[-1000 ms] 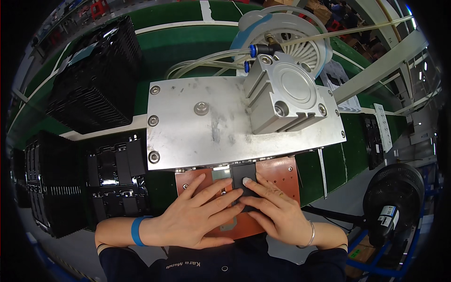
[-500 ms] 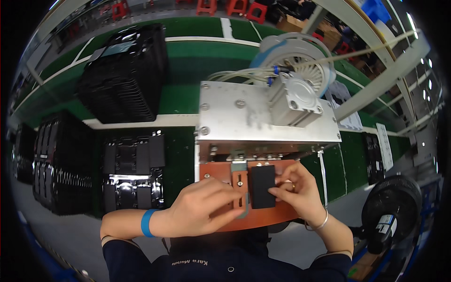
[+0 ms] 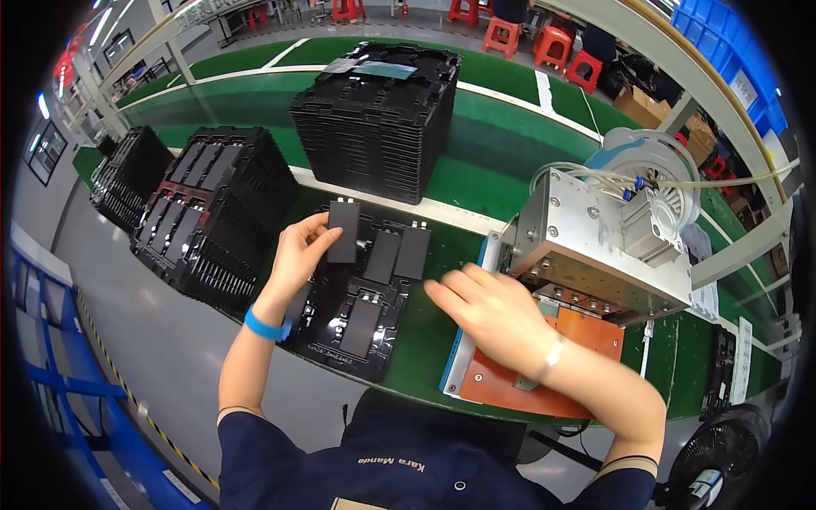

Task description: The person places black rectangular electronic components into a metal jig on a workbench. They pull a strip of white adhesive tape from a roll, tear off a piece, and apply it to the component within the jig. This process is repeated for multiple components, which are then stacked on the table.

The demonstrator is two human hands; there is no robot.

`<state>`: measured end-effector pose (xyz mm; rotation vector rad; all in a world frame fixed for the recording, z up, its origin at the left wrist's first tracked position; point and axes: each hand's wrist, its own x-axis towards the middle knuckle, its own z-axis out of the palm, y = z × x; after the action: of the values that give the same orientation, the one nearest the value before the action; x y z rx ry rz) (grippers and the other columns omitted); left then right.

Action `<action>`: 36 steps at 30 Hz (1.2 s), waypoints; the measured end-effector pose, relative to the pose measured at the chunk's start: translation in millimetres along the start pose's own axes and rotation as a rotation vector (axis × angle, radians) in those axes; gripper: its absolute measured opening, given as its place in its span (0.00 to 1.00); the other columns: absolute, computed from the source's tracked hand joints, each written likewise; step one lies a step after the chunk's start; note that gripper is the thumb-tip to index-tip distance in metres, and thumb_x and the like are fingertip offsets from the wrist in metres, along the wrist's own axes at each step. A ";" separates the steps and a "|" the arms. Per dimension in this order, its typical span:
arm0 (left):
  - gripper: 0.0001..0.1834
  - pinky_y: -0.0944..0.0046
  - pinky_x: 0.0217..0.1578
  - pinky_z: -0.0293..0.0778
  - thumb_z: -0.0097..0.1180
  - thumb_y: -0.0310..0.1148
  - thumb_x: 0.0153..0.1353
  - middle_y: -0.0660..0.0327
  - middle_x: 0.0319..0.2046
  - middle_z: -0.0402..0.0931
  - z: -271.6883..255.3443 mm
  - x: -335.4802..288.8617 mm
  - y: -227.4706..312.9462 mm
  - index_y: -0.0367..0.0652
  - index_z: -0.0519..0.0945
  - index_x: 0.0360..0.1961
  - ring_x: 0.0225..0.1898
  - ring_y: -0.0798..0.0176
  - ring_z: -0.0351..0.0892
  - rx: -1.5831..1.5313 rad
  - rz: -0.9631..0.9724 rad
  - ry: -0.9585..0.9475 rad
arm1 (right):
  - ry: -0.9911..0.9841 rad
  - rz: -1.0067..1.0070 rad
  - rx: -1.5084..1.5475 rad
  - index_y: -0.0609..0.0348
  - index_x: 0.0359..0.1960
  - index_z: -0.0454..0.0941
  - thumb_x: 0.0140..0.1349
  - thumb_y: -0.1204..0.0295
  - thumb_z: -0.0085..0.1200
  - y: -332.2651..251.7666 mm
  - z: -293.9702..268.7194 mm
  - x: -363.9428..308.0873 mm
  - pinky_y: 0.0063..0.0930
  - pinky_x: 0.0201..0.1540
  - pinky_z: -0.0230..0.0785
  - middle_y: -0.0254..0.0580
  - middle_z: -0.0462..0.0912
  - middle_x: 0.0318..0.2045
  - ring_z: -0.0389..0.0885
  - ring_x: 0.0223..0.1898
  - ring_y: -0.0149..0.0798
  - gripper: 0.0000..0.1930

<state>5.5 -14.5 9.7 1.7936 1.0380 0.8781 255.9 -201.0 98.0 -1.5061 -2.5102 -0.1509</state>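
My left hand [image 3: 299, 253] pinches a flat black rectangular block [image 3: 344, 233] with two small metal tabs on its top end. It holds the block at the far left part of a black plastic tray [image 3: 333, 297]. More such blocks lie in the tray: one block [image 3: 384, 257] in the middle, another block [image 3: 413, 253] at its right side and a third block [image 3: 361, 328] nearer me. My right hand [image 3: 497, 316], somewhat blurred, hovers between the tray and an orange plate [image 3: 586, 340]. Its fingers are stretched out, with nothing visible in them.
A metal press-like machine [image 3: 586, 221] with an air cylinder stands over the orange plate. A tall stack of black trays [image 3: 365, 140] is behind the tray; another stack [image 3: 229, 212] stands to the left. A black fan [image 3: 722, 450] is at the lower right.
The view has turned left toward the trays. Both hands have left the orange plate, where my right hand was at a black block. My left hand now holds a block at the tray.
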 end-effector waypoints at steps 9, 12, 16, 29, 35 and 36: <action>0.27 0.46 0.59 0.65 0.63 0.40 0.58 0.48 0.64 0.63 10.8 -29.1 -9.9 0.47 0.76 0.59 0.63 0.43 0.62 0.749 0.359 -0.084 | -0.152 -0.196 -0.681 0.61 0.45 0.82 0.59 0.67 0.52 30.0 122.4 81.8 0.44 0.53 0.72 0.42 0.83 0.43 0.77 0.52 0.44 0.16; 0.34 0.35 0.68 0.48 0.51 0.55 0.66 0.48 0.72 0.51 12.3 -42.3 -25.3 0.51 0.67 0.68 0.74 0.40 0.45 0.877 0.278 -0.283 | -0.225 -0.201 -0.651 0.62 0.42 0.84 0.59 0.67 0.52 26.9 121.6 83.3 0.45 0.54 0.71 0.43 0.84 0.41 0.77 0.50 0.45 0.15; 0.38 0.34 0.68 0.48 0.52 0.57 0.65 0.49 0.72 0.51 12.0 -45.3 -14.0 0.46 0.64 0.69 0.74 0.40 0.45 0.903 0.237 -0.333 | -0.326 -0.173 -0.579 0.62 0.40 0.84 0.58 0.67 0.52 23.0 100.7 83.2 0.46 0.54 0.70 0.43 0.84 0.39 0.77 0.50 0.44 0.14; 0.37 0.46 0.64 0.60 0.66 0.37 0.53 0.45 0.67 0.62 19.6 -59.9 70.5 0.37 0.71 0.63 0.68 0.40 0.61 0.689 0.505 -0.153 | 0.345 0.235 -0.379 0.62 0.46 0.84 0.48 0.77 0.55 -6.6 -33.7 -152.2 0.27 0.33 0.75 0.44 0.78 0.44 0.80 0.33 0.39 0.20; 0.25 0.48 0.60 0.65 0.62 0.49 0.58 0.54 0.53 0.77 84.8 -69.0 129.6 0.44 0.81 0.51 0.54 0.51 0.77 0.490 1.083 -0.367 | 0.220 0.574 -0.012 0.62 0.47 0.80 0.50 0.81 0.53 -25.7 -15.2 -176.7 0.32 0.46 0.76 0.43 0.79 0.47 0.80 0.47 0.43 0.19; 0.26 0.50 0.60 0.64 0.63 0.50 0.57 0.56 0.53 0.78 98.5 -72.2 135.8 0.46 0.81 0.52 0.54 0.55 0.78 0.433 1.113 -0.451 | 0.228 0.577 0.055 0.61 0.47 0.80 0.50 0.81 0.54 -20.4 -17.4 -176.2 0.33 0.46 0.76 0.42 0.79 0.46 0.80 0.46 0.44 0.19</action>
<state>101.5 -150.2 85.5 2.8140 -0.1732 0.7981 320.4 -365.5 74.6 -1.9860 -1.8082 -0.1471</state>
